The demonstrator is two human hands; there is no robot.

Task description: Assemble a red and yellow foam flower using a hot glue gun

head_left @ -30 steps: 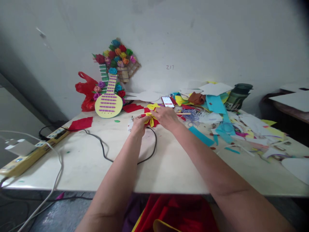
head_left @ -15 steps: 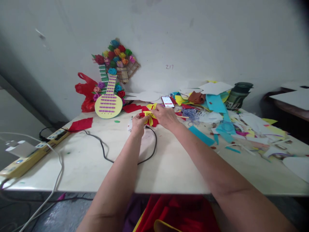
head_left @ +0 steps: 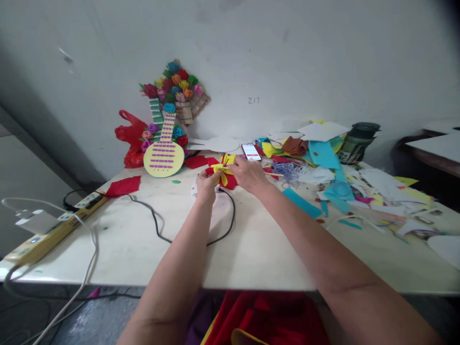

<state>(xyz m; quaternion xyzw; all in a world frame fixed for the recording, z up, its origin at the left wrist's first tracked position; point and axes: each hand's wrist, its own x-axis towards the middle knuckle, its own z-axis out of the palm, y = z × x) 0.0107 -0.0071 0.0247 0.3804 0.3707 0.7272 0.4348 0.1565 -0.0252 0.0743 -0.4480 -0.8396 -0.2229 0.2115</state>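
Both hands meet over the middle of the table, around a yellow petal-shaped piece that looks like a crepe paper flower. My left hand pinches its left side. From the right, my right hand holds its other side with fingers closed. Red paper lies under and behind the yellow petals. A thin pale stick pokes out beyond my right hand; whether that hand grips it is hidden. Beneath my left hand is a white object, partly covered, with a black cable beside it.
A round yellow paper instrument stands at the back left by paper flowers and a red bag. A phone lies behind my hands. Paper scraps, tangled string and a green bottle occupy the right. A power strip sits left.
The yellow petals show more spread out and upright between my fingers. Both hands stay nearly in place, and the whole view has shifted slightly.
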